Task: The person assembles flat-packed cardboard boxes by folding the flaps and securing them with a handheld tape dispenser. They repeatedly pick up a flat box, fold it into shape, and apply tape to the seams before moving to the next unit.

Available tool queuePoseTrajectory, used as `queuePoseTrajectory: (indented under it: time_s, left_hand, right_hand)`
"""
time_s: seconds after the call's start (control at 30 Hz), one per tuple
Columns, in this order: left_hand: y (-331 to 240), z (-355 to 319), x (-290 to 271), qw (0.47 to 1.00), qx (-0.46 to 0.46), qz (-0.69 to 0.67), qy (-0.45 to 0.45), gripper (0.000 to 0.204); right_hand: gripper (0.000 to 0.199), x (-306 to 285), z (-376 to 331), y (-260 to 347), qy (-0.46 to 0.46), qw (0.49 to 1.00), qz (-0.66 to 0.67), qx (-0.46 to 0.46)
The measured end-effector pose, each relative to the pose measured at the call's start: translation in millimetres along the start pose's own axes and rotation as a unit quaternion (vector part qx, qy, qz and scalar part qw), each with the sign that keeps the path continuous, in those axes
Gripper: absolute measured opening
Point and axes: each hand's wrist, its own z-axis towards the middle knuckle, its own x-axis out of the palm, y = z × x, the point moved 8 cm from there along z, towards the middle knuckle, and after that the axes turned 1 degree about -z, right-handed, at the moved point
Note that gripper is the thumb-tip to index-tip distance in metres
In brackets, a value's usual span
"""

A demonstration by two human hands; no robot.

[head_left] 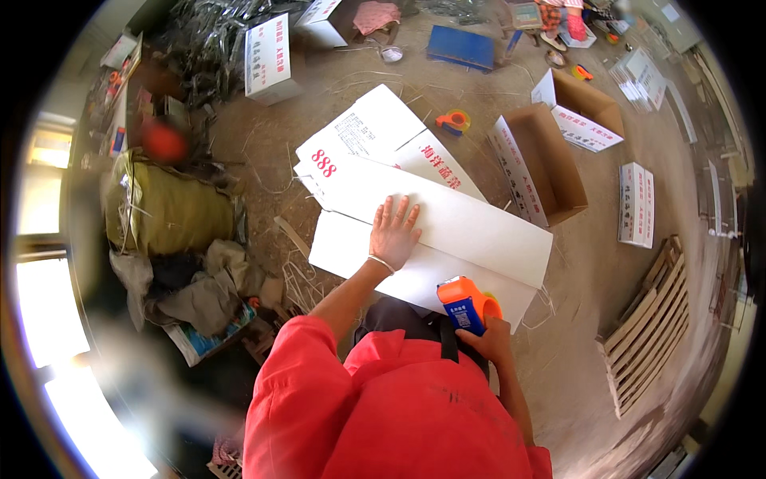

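Observation:
My left hand (394,233) lies flat with its fingers spread on a white flattened cardboard box (479,231). The box has a fold line running across it. My right hand (488,339) is wrapped round an orange and blue tape dispenser (465,303), held just above the near right part of the cardboard; some of its fingers are hidden behind the dispenser. Under the far side of this box lies another flattened white box (375,120) with red and black print.
A second orange tape dispenser (454,121) lies on the floor beyond the cardboard. Open boxes (550,160) stand to the right, near a wooden pallet (650,327). A green bale (175,203) and grey cloth (203,291) are at the left. Another person (562,16) is far off.

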Motion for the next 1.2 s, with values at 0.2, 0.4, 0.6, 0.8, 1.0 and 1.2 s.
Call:
queuePoseTrajectory:
  time_s: [0.2,0.4,0.6,0.8,1.0,1.2]
  left_hand:
    - [-0.5,17.4,2.3,0.999,0.016,-0.004,-0.038,0.049]
    - [3.8,14.4,19.3,1.000,0.012,-0.003,0.000,0.052]
    - [4.7,23.3,30.5,0.999,0.016,0.025,0.039,0.054]
    - [20.5,11.7,11.9,0.814,-0.242,-0.526,-0.036,0.051]
    - [-55.6,-27.4,81.0,0.359,-0.291,-0.847,0.262,0.071]
    - [-57.5,-19.9,86.7,0.411,-0.311,-0.830,0.214,0.032]
  right_hand:
    - [0.039,-42.2,16.6,0.6,0.058,0.960,0.255,0.098]
    - [0.033,-61.8,70.1,6.5,0.111,0.921,0.369,0.063]
    - [0.029,3.0,124.7,-26.3,0.198,0.924,0.321,0.060]
    - [0.030,3.2,119.4,-35.7,0.248,0.899,0.354,0.077]
    - [0.029,5.4,119.8,-33.7,0.297,0.891,0.333,0.077]
    - [0.032,8.8,124.7,-28.8,0.323,0.896,0.289,0.093]
